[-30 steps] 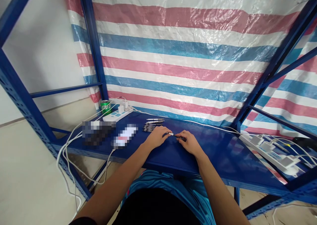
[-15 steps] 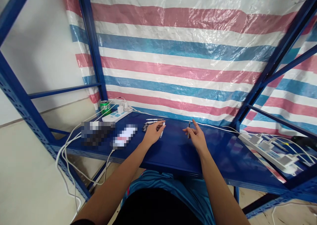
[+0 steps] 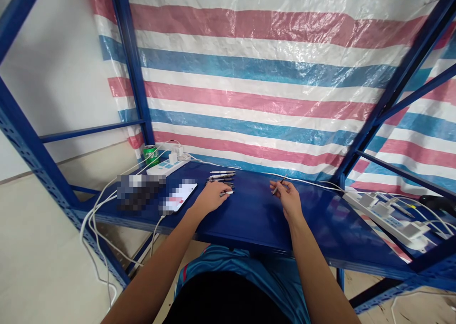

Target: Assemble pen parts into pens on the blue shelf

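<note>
My left hand [image 3: 211, 196] is low over the blue shelf, fingers closed on a slim white pen piece [image 3: 227, 192]. Whether that is a whole pen or only a part, I cannot tell. Just beyond this hand lie several pens [image 3: 223, 176] side by side, the nearest partly covered by it. My right hand [image 3: 289, 196] pinches a thin dark pen [image 3: 279, 185] between thumb and fingers, tilted with its upper end pointing away to the right. A wide gap separates the two hands.
On the blue shelf [image 3: 249, 219], a phone [image 3: 182, 196] on a cable lies left of my left hand. Farther left are a blurred dark object [image 3: 142, 193], a white power strip [image 3: 167, 166] and a green can [image 3: 151, 155]. Another power strip [image 3: 388, 222] with plugs is at right.
My left hand has moved left and nearer, and its white piece now lies flatter. My right hand has shifted slightly right, its index finger curled in and its pen tilted over.
</note>
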`<state>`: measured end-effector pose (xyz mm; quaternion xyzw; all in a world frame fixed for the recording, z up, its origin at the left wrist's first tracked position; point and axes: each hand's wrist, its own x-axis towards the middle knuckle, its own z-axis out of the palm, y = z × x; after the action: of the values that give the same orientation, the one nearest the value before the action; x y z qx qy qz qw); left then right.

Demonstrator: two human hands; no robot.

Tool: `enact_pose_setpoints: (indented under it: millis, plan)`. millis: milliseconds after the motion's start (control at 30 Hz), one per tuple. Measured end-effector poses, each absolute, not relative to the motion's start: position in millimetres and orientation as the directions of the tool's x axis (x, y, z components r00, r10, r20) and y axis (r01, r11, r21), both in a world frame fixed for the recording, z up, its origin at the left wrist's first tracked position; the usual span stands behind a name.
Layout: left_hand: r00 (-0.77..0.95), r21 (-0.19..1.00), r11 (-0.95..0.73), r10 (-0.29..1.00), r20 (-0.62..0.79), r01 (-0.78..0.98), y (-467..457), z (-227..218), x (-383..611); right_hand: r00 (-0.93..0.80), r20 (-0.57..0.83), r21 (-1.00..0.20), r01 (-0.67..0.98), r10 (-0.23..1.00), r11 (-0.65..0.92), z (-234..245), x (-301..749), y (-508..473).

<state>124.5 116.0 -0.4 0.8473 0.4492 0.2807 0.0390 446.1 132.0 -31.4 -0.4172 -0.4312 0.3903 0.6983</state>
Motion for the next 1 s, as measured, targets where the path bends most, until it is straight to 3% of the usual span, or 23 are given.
enact_pose_setpoints:
  millis: [133, 267, 400, 500, 633, 733, 867, 1000]
  plan:
    - [0.494, 0.327, -0.631, 0.765, 0.412, 0.704, 112, -2, 119, 0.315, 0.315, -0.937, -0.048, 0.895, 0.346, -34, 451, 135]
    - [0.502, 0.357, -0.644, 0.758, 0.416, 0.677, 109, -4, 119, 0.309, 0.363, -0.924, 0.244, 0.879, 0.296, -37, 461, 134]
    - [0.502, 0.356, -0.646, 0.757, 0.419, 0.675, 108, -5, 121, 0.293, 0.451, -0.775, 0.598, 0.843, 0.207, -39, 477, 130]
    - [0.495, 0.367, -0.642, 0.759, 0.423, 0.673, 106, -6, 123, 0.301, 0.437, -0.680, 0.727, 0.848, 0.093, -44, 489, 128]
    - [0.482, 0.380, -0.629, 0.771, 0.417, 0.678, 104, -6, 127, 0.281, 0.427, -0.580, 0.814, 0.860, 0.022, -55, 495, 126]
    - [0.438, 0.391, -0.603, 0.787, 0.434, 0.695, 102, -2, 126, 0.279, 0.498, -0.544, 0.838, 0.821, 0.046, -54, 493, 126]
    - [0.345, 0.376, -0.553, 0.799, 0.493, 0.743, 105, 10, 113, 0.292, 0.570, -0.585, 0.800, 0.768, 0.130, -40, 483, 126]
    - [0.261, 0.355, -0.456, 0.839, 0.477, 0.816, 120, 18, 94, 0.150, 0.517, -0.675, 0.677, 0.843, 0.293, -32, 466, 122]
